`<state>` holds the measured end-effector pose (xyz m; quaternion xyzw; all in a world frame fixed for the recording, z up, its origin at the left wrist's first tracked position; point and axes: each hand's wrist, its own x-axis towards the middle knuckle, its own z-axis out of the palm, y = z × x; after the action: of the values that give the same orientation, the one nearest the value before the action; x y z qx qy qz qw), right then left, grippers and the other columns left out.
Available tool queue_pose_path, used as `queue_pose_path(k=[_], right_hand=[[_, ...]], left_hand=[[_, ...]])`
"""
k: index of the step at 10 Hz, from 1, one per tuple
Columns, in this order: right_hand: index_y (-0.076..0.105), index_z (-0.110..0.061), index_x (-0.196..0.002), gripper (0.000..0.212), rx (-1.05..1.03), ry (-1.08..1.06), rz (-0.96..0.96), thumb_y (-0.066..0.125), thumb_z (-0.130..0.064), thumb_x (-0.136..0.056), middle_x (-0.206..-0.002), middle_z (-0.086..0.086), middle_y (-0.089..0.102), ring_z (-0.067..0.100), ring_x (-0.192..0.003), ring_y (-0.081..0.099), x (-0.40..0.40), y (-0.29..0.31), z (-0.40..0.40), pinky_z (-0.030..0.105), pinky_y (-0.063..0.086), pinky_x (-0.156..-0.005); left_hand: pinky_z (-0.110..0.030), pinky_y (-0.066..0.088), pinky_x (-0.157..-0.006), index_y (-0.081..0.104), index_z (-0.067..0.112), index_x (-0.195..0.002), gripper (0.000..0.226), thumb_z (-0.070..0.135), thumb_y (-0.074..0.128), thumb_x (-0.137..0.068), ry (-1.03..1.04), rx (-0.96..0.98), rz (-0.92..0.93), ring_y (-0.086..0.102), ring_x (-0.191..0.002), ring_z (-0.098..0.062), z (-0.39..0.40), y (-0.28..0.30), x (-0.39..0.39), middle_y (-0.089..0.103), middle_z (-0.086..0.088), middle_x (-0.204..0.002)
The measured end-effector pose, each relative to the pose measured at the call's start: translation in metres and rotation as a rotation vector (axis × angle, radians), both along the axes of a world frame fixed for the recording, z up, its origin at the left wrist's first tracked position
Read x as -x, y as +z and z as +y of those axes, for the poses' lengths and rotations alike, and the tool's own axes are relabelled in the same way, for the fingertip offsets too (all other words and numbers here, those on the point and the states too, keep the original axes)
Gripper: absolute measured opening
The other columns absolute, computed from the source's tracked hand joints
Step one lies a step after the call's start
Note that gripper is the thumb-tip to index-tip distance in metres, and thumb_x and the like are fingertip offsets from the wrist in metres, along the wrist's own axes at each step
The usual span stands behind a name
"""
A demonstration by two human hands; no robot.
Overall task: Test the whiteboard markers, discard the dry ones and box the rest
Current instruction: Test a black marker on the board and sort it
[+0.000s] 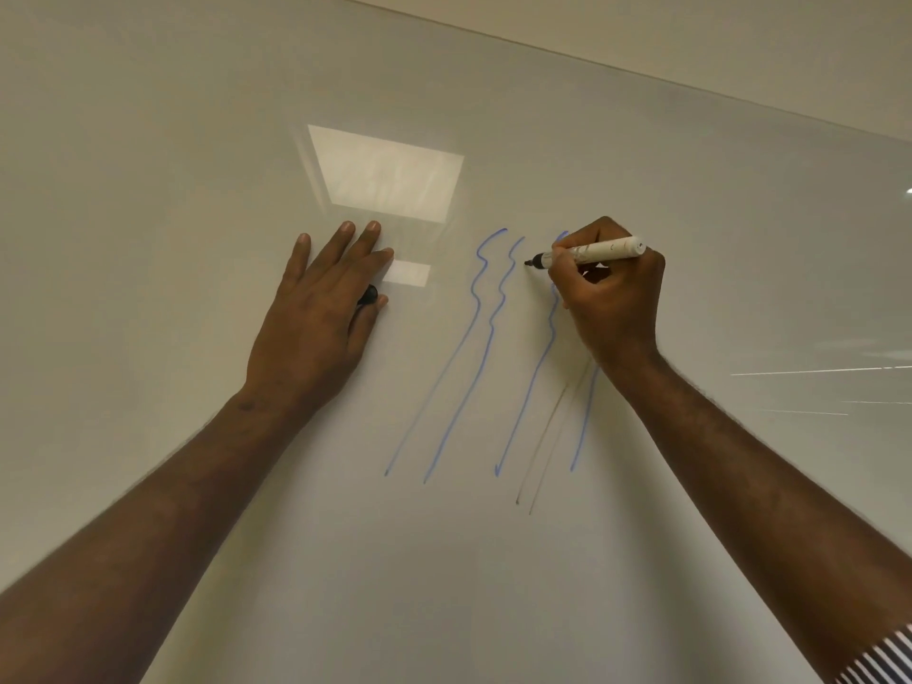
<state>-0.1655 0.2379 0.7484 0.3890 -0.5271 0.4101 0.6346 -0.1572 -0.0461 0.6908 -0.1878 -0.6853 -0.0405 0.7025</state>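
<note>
Gripping white marker (589, 252) in my right hand (612, 298), tip touching whiteboard (197, 140) beside blue wavy lines (486, 308). Pressing left hand (316, 308) flat on board, fingers straight, pinning black cap (367, 294) under thumb.

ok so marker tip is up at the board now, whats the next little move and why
Probably drag the marker downward in a test stroke. The right hand grips it uncapped, its black tip at the whiteboard beside the blue lines, with no fresh mark under it yet. The left hand lies flat, a black cap under it.
</note>
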Motion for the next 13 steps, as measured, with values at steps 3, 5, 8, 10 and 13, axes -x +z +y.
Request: queue_pose_path(k=[3, 5, 8, 10, 13], right_hand=[[0.067, -0.011, -0.073, 0.010, 0.005, 0.149, -0.050, 0.067, -0.010, -0.083, -0.067, 0.004, 0.067, 0.024, -0.056, 0.061, 0.005, -0.044, 0.001, 0.033, 0.046, -0.050], [0.066, -0.007, -0.073, 0.011, -0.028, 0.206, -0.084, 0.067, -0.010, -0.083, -0.066, -0.004, 0.065, 0.018, -0.055, 0.058, 0.004, -0.069, -0.003, 0.025, 0.042, -0.051], [0.067, -0.006, -0.067, 0.015, -0.145, 0.199, -0.100, 0.066, -0.006, -0.082, -0.067, 0.001, 0.064, 0.023, -0.058, 0.061, -0.001, -0.115, -0.004, 0.030, 0.045, -0.052], [0.068, -0.016, -0.077, 0.010, -0.584, 0.010, -0.077, 0.067, -0.006, -0.077, -0.076, -0.016, 0.062, -0.002, -0.067, 0.054, -0.001, -0.183, -0.013, 0.015, 0.041, -0.063], [0.071, -0.009, -0.078, 0.011, -0.443, 0.030, -0.052, 0.070, 0.000, -0.083, -0.076, -0.004, 0.069, 0.013, -0.061, 0.064, -0.022, -0.113, -0.010, 0.024, 0.047, -0.056]], left_hand=[[-0.047, 0.009, -0.127, 0.043, 0.016, -0.151, 0.046, 0.018, 0.050, -0.106, -0.008, 0.000, 0.013, 0.022, -0.154, -0.019, -0.001, -0.001, 0.002, 0.031, -0.001, -0.164], [-0.048, 0.010, -0.127, 0.043, 0.015, -0.150, 0.045, 0.017, 0.050, -0.105, -0.006, 0.000, 0.009, 0.022, -0.154, -0.019, -0.001, -0.001, 0.001, 0.031, -0.001, -0.164], [-0.050, 0.011, -0.127, 0.045, 0.015, -0.148, 0.044, 0.016, 0.050, -0.105, -0.017, 0.000, 0.004, 0.023, -0.154, -0.020, -0.001, -0.003, -0.001, 0.032, -0.002, -0.164], [-0.051, 0.012, -0.126, 0.046, 0.015, -0.148, 0.044, 0.016, 0.052, -0.104, -0.015, 0.003, 0.009, 0.024, -0.153, -0.021, -0.002, -0.003, 0.000, 0.033, -0.003, -0.163], [-0.050, 0.011, -0.127, 0.046, 0.015, -0.148, 0.045, 0.015, 0.052, -0.103, -0.010, 0.002, 0.008, 0.025, -0.153, -0.022, -0.001, -0.004, -0.001, 0.034, -0.004, -0.163]])
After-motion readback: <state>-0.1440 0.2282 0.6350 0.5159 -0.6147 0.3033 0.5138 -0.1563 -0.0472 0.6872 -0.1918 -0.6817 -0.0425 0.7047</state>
